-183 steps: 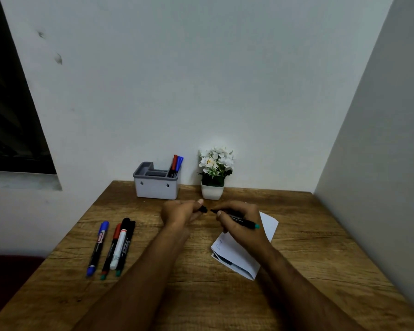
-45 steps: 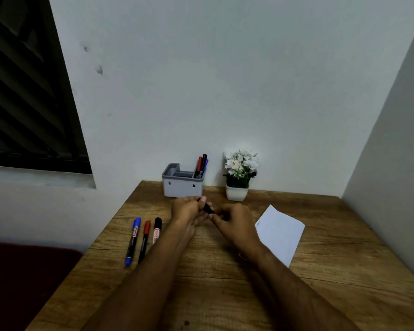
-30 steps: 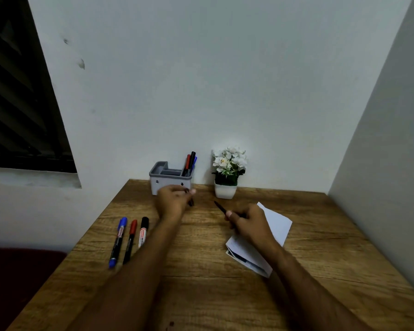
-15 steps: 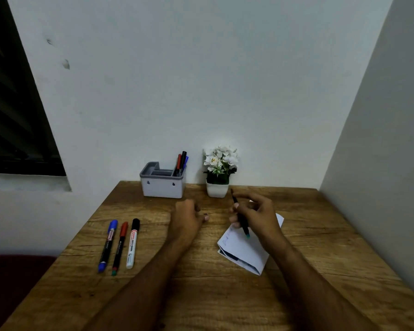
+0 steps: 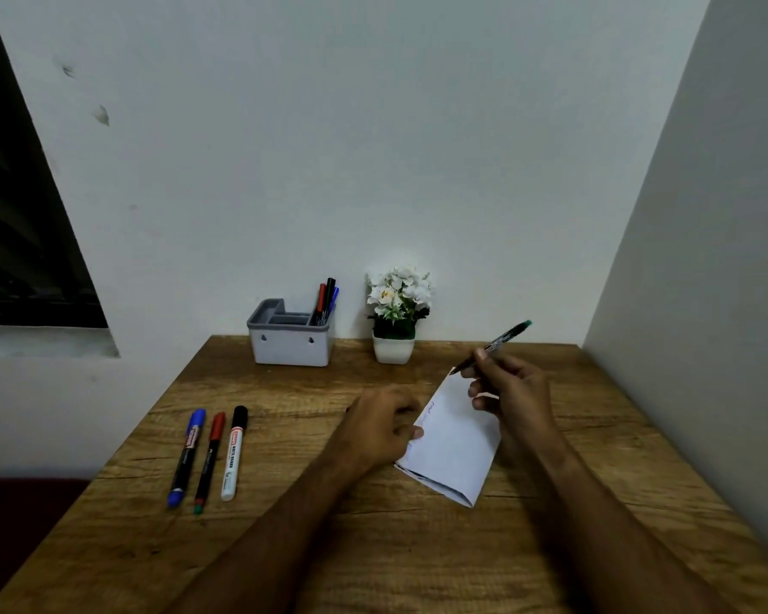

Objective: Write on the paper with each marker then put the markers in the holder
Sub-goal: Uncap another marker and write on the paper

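Note:
My right hand (image 5: 513, 392) grips an uncapped black marker with a green end (image 5: 508, 335), its tip at the far corner of the folded white paper (image 5: 455, 445). My left hand (image 5: 380, 429) lies curled at the paper's left edge, thumb touching it, with a dark bit of the marker cap showing at its knuckles. Faint writing sits near the paper's top left. The grey holder (image 5: 291, 345) stands at the back with three markers (image 5: 325, 299) upright in its right compartment. A blue marker (image 5: 187, 456), a red-capped marker (image 5: 209, 463) and a white board marker (image 5: 233, 454) lie side by side at the left.
A small white pot of white flowers (image 5: 395, 316) stands right of the holder against the back wall. A side wall closes off the wooden table (image 5: 284, 547) on the right. A dark window is at the far left.
The marker's cap came off between my hands. My right hand turned the marker and brought its tip down to the paper's far corner. My left hand moved to the paper's left edge.

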`<action>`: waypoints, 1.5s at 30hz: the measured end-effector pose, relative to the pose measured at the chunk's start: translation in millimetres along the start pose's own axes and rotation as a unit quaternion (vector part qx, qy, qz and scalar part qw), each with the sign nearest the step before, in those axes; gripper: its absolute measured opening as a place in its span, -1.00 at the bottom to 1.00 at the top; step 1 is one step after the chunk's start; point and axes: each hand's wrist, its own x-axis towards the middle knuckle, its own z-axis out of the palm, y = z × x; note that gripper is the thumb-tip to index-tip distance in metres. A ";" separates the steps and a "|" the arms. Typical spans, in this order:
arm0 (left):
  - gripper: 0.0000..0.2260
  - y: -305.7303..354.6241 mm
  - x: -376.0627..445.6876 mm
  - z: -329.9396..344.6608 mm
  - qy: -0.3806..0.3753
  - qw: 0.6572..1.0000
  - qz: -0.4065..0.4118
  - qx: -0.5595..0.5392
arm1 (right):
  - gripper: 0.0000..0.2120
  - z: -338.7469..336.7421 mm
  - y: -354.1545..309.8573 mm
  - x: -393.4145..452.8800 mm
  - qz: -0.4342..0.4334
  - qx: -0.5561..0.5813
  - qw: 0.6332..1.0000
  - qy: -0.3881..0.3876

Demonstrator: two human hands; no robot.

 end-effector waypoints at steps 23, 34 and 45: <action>-0.58 -6.1 -11.1 12.7 -0.054 0.996 0.059 0.050 | -0.93 0.8 28.9 24.7 -0.052 -0.287 0.950 -0.113; -0.56 -7.6 -10.3 15.1 -0.064 0.994 0.057 0.066 | -0.91 -0.8 39.0 26.4 -0.081 -0.329 0.932 -0.126; -0.55 -12.7 -10.3 20.0 -0.079 0.994 0.046 0.064 | -0.92 -2.2 43.3 28.5 -0.090 -0.342 0.924 -0.144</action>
